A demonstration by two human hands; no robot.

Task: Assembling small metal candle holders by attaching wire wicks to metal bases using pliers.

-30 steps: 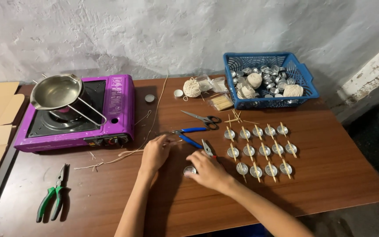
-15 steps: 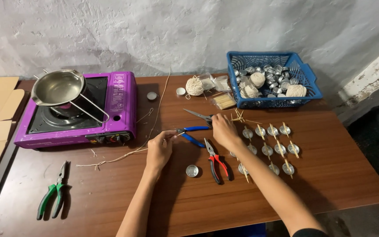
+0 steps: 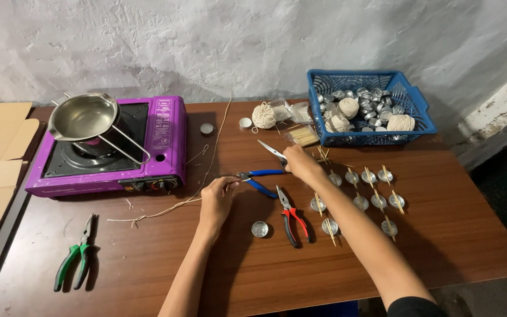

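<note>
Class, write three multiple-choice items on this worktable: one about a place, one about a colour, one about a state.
1. Where does the metal pot sit?
A on the purple stove
B in the blue basket
C on the floor

2. What colour are the handles of the pliers at the table's left end?
A red
B green
C yellow

3. What does the left hand do?
A lies flat
B pinches a string
C grips the pot

Key: A, the pot rests on the burner; B, green grips; B, the fingers close on the string.
</note>
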